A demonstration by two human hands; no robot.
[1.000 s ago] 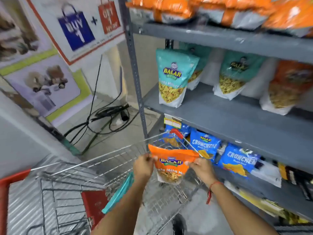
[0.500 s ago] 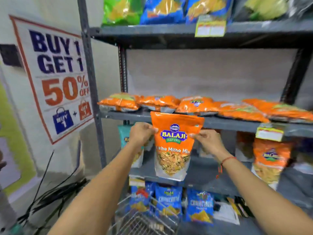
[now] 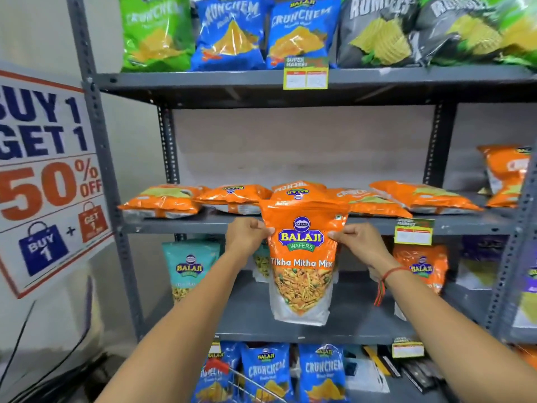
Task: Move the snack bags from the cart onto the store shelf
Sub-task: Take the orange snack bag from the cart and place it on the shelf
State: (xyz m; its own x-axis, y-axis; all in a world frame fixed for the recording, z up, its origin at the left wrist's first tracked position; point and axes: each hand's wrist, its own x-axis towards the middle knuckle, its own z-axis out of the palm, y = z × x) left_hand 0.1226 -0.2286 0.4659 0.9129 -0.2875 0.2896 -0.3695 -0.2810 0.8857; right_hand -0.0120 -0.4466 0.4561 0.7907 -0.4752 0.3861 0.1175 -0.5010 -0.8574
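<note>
An orange Balaji "Tikha Mitha Mix" snack bag (image 3: 302, 266) hangs upright in front of the grey shelf (image 3: 180, 226). My left hand (image 3: 245, 235) pinches its upper left edge and my right hand (image 3: 359, 241) pinches its upper right edge. The bag's top reaches the front lip of the middle shelf, where several orange bags (image 3: 162, 200) lie flat. Only a corner of the wire cart (image 3: 247, 382) shows at the bottom, below the bag.
Green, blue and black chip bags (image 3: 232, 33) fill the top shelf. A teal Balaji bag (image 3: 189, 269) and an orange one (image 3: 421, 266) stand on the shelf behind the held bag. Blue Crunchem bags (image 3: 267, 373) sit lowest. A "Buy 1 Get 1" poster (image 3: 49, 175) covers the left wall.
Both hands lifted the orange bag out of the cart up to the level of the middle shelf. The view rose from the cart to the shelves.
</note>
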